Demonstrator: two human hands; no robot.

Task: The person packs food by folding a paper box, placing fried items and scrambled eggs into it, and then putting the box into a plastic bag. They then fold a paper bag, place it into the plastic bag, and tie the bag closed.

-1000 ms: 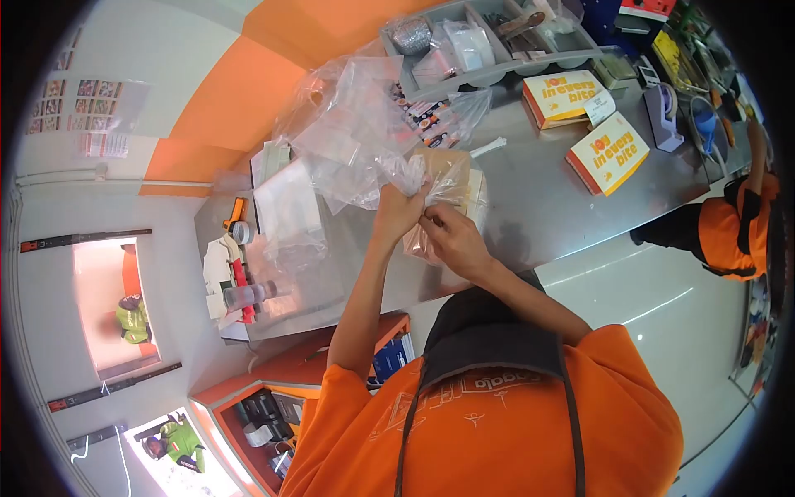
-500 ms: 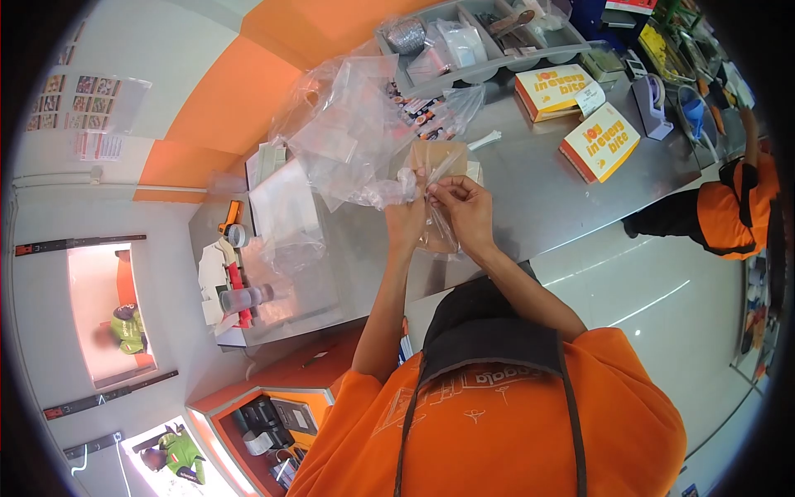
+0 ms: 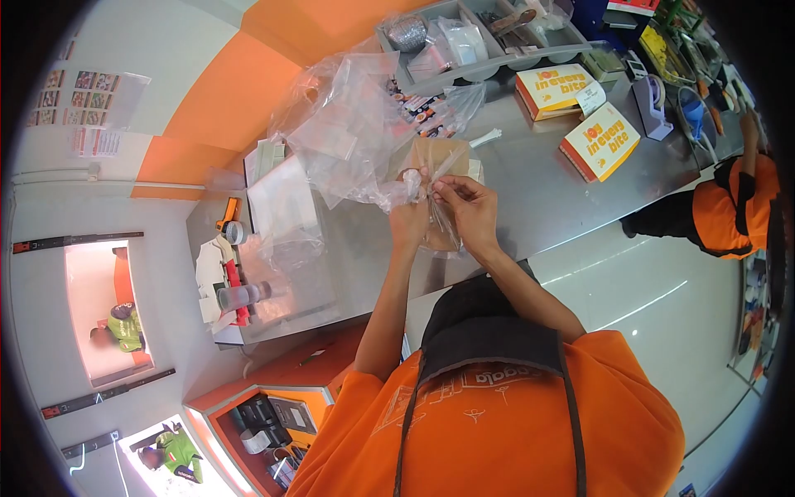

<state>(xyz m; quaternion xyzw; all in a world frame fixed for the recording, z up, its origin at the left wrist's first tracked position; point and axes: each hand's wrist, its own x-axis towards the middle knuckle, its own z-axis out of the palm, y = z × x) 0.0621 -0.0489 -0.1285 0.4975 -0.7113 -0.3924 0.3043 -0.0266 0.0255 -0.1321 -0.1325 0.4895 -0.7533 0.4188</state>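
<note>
In the head view a brown box or paper packet (image 3: 454, 154) sits on the steel counter inside a clear plastic bag (image 3: 442, 222). My left hand (image 3: 409, 222) is closed on the gathered, twisted plastic at the top of the bag. Close beside it, my right hand (image 3: 470, 212) pinches another strand of the same bag between thumb and fingertips. Crumpled clear plastic (image 3: 396, 192) bunches against my left hand, so some of its fingers are hidden.
Loose clear bags (image 3: 344, 124) pile up to the left. Behind is a grey divided tray (image 3: 497, 63). Two yellow-and-white boxes (image 3: 603, 142) and a tape dispenser (image 3: 654, 108) stand to the right. A co-worker in orange (image 3: 733, 207) is at the far right.
My right hand has shifted slightly, and the plastic strands between my hands now spread into a crossed shape. The packet stays in place.
</note>
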